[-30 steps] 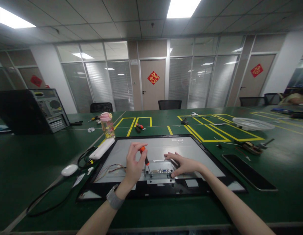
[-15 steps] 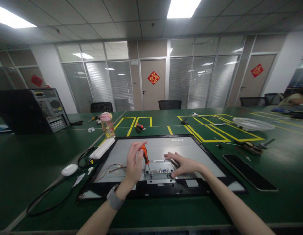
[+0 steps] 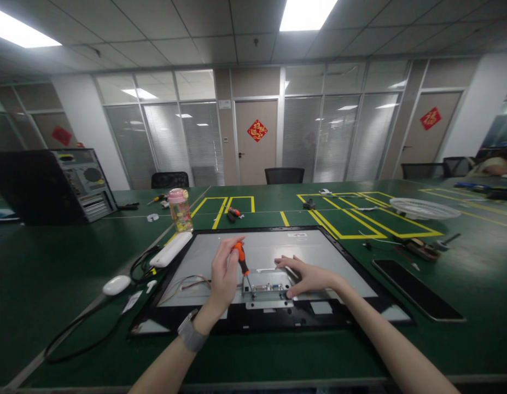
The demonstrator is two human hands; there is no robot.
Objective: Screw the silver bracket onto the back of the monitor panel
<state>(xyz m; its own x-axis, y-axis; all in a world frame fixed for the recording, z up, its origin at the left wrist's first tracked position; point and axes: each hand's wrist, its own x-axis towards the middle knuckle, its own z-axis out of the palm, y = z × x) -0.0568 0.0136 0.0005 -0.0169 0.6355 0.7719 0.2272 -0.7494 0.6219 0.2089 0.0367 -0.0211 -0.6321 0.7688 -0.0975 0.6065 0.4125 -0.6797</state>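
My left hand (image 3: 225, 271) is closed round the handle of an orange and black screwdriver (image 3: 242, 259). The tool leans slightly, its tip down at the left end of a metal bracket (image 3: 269, 303) with several connector ports. Resting on the right end of that bracket is my right hand (image 3: 306, 275), its fingers spread and thumb near the front corner. Beneath both hands lies a flat display panel (image 3: 331, 257), grey back up, with a black frame. Thin wires (image 3: 191, 282) run over the panel left of my left hand.
A pink-lidded bottle (image 3: 180, 210), white power strip (image 3: 171, 249) and mouse (image 3: 116, 285) stand left of the panel. On the right lie a phone (image 3: 417, 289) and a caliper-like tool (image 3: 423, 247). A computer case (image 3: 52, 186) stands far left; red-handled pliers (image 3: 233, 213) lie behind the panel.
My left fingers and thumb have shifted on the screwdriver handle, showing more of it. The tip stays at the bracket's left end. My right hand has not visibly moved.
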